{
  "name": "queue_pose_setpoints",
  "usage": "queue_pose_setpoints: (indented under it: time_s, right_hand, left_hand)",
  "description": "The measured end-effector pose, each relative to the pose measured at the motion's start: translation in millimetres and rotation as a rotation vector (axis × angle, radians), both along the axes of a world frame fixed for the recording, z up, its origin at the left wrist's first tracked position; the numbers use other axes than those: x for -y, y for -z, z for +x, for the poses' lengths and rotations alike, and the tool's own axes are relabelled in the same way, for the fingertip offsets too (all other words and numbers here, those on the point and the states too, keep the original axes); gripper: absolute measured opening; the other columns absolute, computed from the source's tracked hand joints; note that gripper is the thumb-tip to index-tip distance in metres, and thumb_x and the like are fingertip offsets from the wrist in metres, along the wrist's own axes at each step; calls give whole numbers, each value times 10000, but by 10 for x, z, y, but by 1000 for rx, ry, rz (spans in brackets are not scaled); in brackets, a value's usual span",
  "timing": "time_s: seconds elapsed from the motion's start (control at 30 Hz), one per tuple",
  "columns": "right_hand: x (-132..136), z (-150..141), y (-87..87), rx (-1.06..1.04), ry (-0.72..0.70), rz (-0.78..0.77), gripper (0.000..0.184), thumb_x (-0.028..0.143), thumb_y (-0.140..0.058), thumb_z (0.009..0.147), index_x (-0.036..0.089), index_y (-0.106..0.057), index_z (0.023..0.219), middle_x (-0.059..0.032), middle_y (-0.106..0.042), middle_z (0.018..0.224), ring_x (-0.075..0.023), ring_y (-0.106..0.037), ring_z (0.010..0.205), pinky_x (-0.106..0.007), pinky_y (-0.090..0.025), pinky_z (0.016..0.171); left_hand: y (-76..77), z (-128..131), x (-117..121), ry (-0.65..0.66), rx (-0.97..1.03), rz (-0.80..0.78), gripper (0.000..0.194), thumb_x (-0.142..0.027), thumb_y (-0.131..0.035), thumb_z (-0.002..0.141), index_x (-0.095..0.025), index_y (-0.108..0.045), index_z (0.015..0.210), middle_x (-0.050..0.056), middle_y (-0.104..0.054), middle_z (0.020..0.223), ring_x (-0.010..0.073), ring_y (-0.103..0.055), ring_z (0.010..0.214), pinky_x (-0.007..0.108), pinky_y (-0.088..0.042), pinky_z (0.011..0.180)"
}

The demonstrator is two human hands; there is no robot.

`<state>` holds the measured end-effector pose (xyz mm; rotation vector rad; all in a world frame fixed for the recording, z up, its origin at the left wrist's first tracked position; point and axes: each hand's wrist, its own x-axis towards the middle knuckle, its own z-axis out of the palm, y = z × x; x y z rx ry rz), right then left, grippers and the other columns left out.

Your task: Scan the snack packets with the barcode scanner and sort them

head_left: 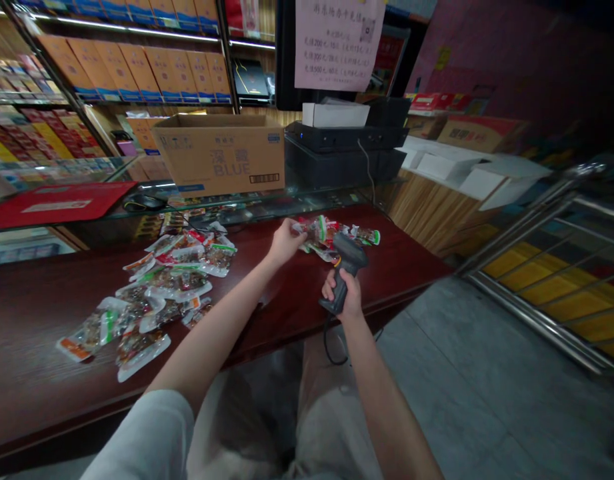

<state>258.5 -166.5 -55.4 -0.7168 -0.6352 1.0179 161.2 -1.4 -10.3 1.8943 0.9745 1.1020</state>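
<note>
My right hand is wrapped round the grip of a dark handheld barcode scanner, whose head points at a small pile of snack packets on the dark red counter. My left hand pinches the left edge of one packet in that pile. A larger spread of several similar clear packets with red, green and white ends lies to the left on the counter. The scanner's cable hangs down below my right wrist.
A cardboard box printed BLUE stands on a glass display case behind the counter, beside a black till unit and a red mat. Shelves of boxed goods fill the back left. A metal railing runs at the right over a grey floor.
</note>
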Motion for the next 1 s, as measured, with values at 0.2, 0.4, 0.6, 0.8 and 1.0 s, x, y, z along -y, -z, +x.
queue_pose_setpoints:
  time_s: [0.2, 0.4, 0.6, 0.8, 1.0]
  right_hand:
    - [-9, 3, 29, -6, 16, 24, 323, 403, -600, 781, 216, -498, 1025, 103, -453, 544, -65, -381, 315, -238, -322, 385]
    - [-3, 1, 14, -16, 12, 14, 312, 402, -599, 790, 219, -508, 1025, 104, -445, 542, -66, -382, 315, -241, -327, 390]
    - [1, 9, 7, 2, -15, 11, 328, 426, -614, 787, 229, -513, 1029, 107, -451, 546, -57, -373, 316, -230, -320, 382]
    - [-16, 8, 24, -14, -71, 9, 266, 383, -632, 784, 220, -514, 959, 98, -466, 547, -61, -395, 318, -226, -338, 382]
    - [-10, -32, 13, 23, -90, 6, 287, 350, -630, 785, 209, -520, 1010, 98, -488, 539, -66, -414, 314, -214, -335, 374]
  left_hand:
    - [36, 521, -145, -92, -177, -62, 192, -276, -679, 770, -211, -504, 816, 89, -692, 860, 247, -665, 846, 353, -481, 770]
    - [162, 613, -157, -85, -170, -62, 466, -353, -705, 786, -138, -499, 1145, 154, -699, 952, 285, -663, 949, 381, -476, 836]
    - [182, -62, 54, -57, -224, 255, 308, -293, -612, 826, -161, -591, 1104, 152, -631, 1088, 293, -592, 1060, 449, -426, 977]
    - [137, -1275, 160, -262, -516, 340, 228, -274, -569, 821, -186, -617, 1025, 155, -617, 1045, 357, -564, 1049, 523, -415, 954]
    - [277, -1883, 57, -507, -840, 288, 527, -450, -660, 759, -90, -557, 1129, 287, -614, 1097, 503, -512, 1122, 632, -387, 905]
